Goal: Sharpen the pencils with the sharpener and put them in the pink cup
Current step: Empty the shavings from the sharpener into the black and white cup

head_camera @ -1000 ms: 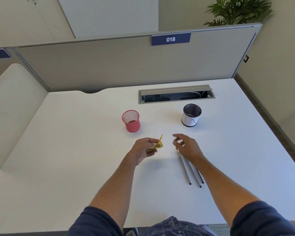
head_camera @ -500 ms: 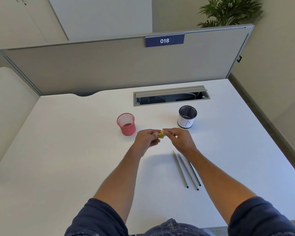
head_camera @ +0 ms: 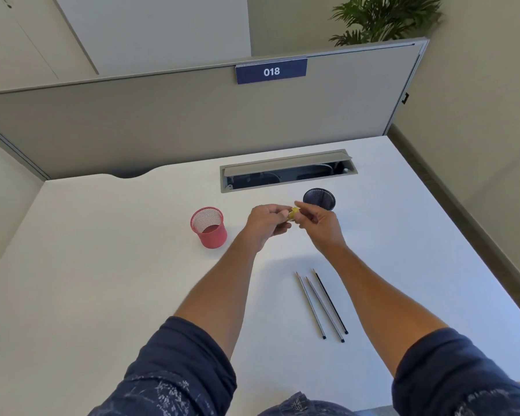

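A small yellow sharpener (head_camera: 293,213) is held above the middle of the white desk. My left hand (head_camera: 264,222) grips it from the left, and my right hand (head_camera: 321,226) pinches its right end with thumb and fingertips. Most of the sharpener is hidden by the fingers. Three pencils (head_camera: 321,304) lie side by side on the desk, nearer to me and below my right forearm, with their points facing away. The pink mesh cup (head_camera: 209,228) stands upright to the left of my left hand; no pencils show inside it.
A black mesh cup (head_camera: 320,198) stands just behind my right hand. Further back, an open cable tray (head_camera: 288,171) is set into the desk (head_camera: 102,280). A grey partition (head_camera: 177,127) closes the far side, and the desk's right edge drops to the floor.
My right hand moved left from above the pencils and took hold of the sharpener in my left hand. Both hands rose slightly and moved away from me.
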`<state>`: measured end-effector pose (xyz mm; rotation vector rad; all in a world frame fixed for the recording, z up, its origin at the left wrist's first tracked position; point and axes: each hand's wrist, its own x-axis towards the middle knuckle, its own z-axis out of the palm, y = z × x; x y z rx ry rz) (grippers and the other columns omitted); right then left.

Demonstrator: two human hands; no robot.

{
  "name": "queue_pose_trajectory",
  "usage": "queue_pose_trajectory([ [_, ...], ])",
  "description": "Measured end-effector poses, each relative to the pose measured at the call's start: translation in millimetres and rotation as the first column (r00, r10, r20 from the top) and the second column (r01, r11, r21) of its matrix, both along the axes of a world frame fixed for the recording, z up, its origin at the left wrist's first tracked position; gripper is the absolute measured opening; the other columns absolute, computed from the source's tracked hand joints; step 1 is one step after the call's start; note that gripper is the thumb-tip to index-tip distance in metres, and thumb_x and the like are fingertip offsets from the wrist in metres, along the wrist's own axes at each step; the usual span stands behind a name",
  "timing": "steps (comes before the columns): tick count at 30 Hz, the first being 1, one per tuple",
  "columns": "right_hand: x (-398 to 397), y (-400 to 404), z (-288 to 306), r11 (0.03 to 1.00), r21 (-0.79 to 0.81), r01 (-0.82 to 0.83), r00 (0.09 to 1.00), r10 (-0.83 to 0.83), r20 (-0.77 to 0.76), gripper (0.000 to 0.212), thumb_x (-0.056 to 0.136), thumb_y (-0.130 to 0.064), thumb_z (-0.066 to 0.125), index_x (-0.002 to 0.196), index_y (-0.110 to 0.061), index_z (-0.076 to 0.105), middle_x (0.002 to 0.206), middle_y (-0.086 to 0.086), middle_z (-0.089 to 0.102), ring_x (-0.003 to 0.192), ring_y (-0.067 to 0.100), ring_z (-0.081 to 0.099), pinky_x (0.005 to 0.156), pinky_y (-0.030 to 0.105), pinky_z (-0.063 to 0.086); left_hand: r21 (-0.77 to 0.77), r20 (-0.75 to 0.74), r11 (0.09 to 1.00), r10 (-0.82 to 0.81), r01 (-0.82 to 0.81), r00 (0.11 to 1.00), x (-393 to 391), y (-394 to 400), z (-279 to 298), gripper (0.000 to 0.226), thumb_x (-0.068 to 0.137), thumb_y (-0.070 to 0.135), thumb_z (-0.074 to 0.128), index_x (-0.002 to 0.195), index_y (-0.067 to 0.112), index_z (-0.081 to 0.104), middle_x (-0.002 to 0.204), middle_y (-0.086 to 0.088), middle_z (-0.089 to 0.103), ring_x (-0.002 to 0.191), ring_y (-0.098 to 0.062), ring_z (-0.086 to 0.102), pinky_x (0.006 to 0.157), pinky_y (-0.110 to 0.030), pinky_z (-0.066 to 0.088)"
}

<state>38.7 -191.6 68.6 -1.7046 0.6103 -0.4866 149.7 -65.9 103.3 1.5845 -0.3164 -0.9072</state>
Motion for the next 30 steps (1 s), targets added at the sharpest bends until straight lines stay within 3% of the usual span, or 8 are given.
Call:
queue_pose_trajectory([
  [4,2,-19,7,0.999,0.041,0.024,0.999,-0.025,0.028,0.025,0.094,-0.016,0.072,0.118,-0.009,0.073,0.1,0.004,0.077,0.088,0.013,0.073,0.079,0.022,0.058,0.014,0.02,0.998,-0.054,0.054,0.998,4,-22,7,0.017,0.095,0.006,0.069,0.112,0.003,0.073,0.101,-0.016,0.073,0.084,-0.023,0.068,0.081,-0.031,0.059],
  [9,7,-47,15,0.984,0.165,0.069,0.998,-0.07,-0.003,0.019,0.091,-0.014,0.074,0.109,-0.007,0.075,0.095,0.01,0.078,0.082,0.018,0.074,0.077,0.023,0.058,0.07,0.187,0.996,-0.066,0.054,0.98,8,-53,3,0.018,0.088,0.013,0.078,0.106,0.011,0.075,0.095,-0.007,0.075,0.084,-0.018,0.069,0.084,-0.034,0.059],
  [13,14,-67,15,0.97,0.217,0.109,0.993,-0.098,-0.059,0.012,0.092,-0.021,0.073,0.098,-0.012,0.077,0.091,0.01,0.078,0.086,0.024,0.077,0.079,0.029,0.061,0.178,0.381,0.983,-0.109,0.043,0.918,13,-78,0,0.022,0.085,0.022,0.081,0.105,0.014,0.078,0.093,-0.002,0.077,0.087,-0.014,0.07,0.08,-0.026,0.055],
  [18,23,-84,10,0.956,0.231,0.181,0.975,-0.144,-0.167,0.014,0.09,-0.026,0.075,0.09,-0.013,0.076,0.082,0.007,0.078,0.076,0.02,0.077,0.078,0.031,0.063,0.261,0.516,0.965,-0.149,0.011,0.844,16,-99,-6,0.02,0.084,0.022,0.081,0.103,0.015,0.079,0.098,-0.001,0.078,0.092,-0.014,0.07,0.079,-0.021,0.047],
  [24,23,-89,6,0.953,0.215,0.215,0.97,-0.183,-0.159,0.01,0.093,-0.022,0.072,0.086,-0.021,0.079,0.08,0.007,0.078,0.072,0.017,0.075,0.067,0.02,0.059,0.293,0.539,0.955,-0.194,0.033,0.82,19,-112,-17,0.019,0.089,0.023,0.076,0.105,0.013,0.079,0.104,-0.006,0.076,0.095,-0.019,0.066,0.08,-0.024,0.045],
  [30,22,-90,4,0.953,0.178,0.243,0.964,-0.217,-0.156,0.017,0.092,-0.023,0.072,0.077,-0.029,0.078,0.069,-0.007,0.076,0.062,0.005,0.072,0.057,0.01,0.052,0.292,0.48,0.952,-0.226,0.088,0.848,22,-117,-24,0.018,0.095,0.021,0.069,0.106,0.009,0.077,0.096,-0.008,0.072,0.088,-0.024,0.064,0.076,-0.028,0.045],
])
